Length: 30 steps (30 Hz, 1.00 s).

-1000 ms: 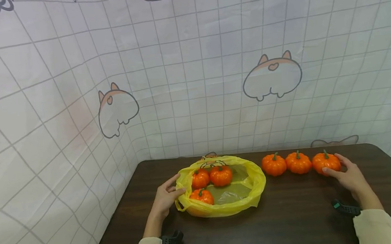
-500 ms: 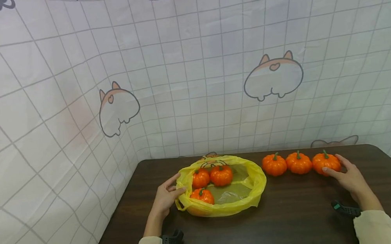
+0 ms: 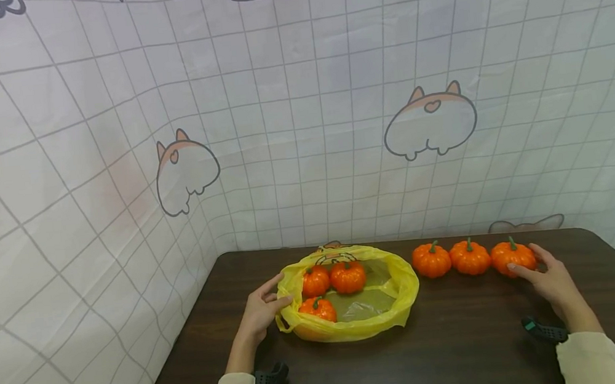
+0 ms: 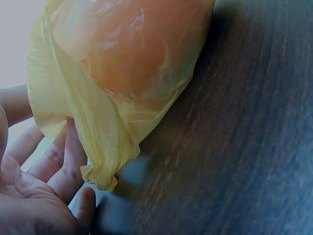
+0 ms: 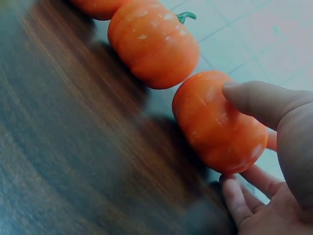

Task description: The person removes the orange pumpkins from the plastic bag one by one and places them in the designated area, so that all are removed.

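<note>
In the head view, a yellow plastic bag [image 3: 354,331] stands with its mouth spread wide, several small orange pumpkins [image 3: 348,277] inside. My left hand [image 3: 260,311] rests against the bag's left side, fingers loosely extended. The left wrist view shows a twisted bag handle [image 4: 105,161] beside those fingers, and the film hides some fingertips. At the right, my right hand [image 3: 551,276] holds the rightmost pumpkin [image 3: 511,256], thumb on its near side and fingers round its right side. In the right wrist view this pumpkin [image 5: 217,125] sits on the tabletop between thumb and fingers.
Two more pumpkins, a middle one [image 3: 469,256] and a left one [image 3: 431,259], line up between the bag and my right hand. All rest on a dark wooden table [image 3: 424,360]. A white gridded cloth [image 3: 301,124] with cartoon animals hangs behind and at the left.
</note>
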Motion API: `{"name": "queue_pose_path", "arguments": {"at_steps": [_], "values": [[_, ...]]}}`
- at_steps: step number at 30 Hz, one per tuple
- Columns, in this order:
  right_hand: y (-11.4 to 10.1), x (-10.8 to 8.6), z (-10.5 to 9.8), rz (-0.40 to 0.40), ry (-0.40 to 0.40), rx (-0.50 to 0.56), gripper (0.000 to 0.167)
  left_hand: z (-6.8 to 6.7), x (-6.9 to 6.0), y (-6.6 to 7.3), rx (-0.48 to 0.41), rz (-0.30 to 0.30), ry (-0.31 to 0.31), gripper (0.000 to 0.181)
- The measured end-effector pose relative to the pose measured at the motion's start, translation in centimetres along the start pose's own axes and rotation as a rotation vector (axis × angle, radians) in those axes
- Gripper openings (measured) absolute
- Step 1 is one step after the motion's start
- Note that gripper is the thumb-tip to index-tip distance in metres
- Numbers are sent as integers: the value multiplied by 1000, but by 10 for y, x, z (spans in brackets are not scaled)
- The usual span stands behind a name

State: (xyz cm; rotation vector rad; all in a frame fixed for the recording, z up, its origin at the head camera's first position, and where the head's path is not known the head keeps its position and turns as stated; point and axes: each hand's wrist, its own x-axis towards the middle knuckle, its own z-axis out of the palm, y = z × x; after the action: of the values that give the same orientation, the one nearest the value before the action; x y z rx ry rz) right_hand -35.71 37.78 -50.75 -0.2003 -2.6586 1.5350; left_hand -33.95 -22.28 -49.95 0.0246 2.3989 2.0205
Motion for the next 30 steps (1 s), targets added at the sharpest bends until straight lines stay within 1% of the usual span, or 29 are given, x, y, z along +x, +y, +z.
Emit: {"name": "queue_pose_path", "arguments": {"at_steps": [3, 6, 10, 12, 13, 15, 19, 24, 30], "values": [[-3, -1, -1, 14, 41, 15, 95, 0, 0, 0, -1, 2, -2, 62], [-13, -3, -1, 39, 124, 33, 89, 0, 0, 0, 0, 4, -2, 62], [-35, -8, 0, 48, 264, 33, 80, 0, 1, 0, 4, 2, 1, 62], [-48, -12, 0, 30, 302, 22, 77, 0, 1, -1, 6, 0, 0, 62], [-54, -13, 0, 13, 307, 16, 77, 0, 1, -1, 9, 0, -1, 62], [-66, -16, 0, -29, 300, 19, 75, -1, 2, -2, 12, -6, 0, 61], [-89, -20, 6, -147, 259, 20, 72, -1, 2, -1, 19, -10, 1, 61], [-114, -29, 19, -257, 198, 15, 69, -1, 3, -1, 30, -12, 4, 61], [-145, -41, 39, -373, 93, 26, 64, 0, 2, 0, 33, -8, 6, 61]]}}
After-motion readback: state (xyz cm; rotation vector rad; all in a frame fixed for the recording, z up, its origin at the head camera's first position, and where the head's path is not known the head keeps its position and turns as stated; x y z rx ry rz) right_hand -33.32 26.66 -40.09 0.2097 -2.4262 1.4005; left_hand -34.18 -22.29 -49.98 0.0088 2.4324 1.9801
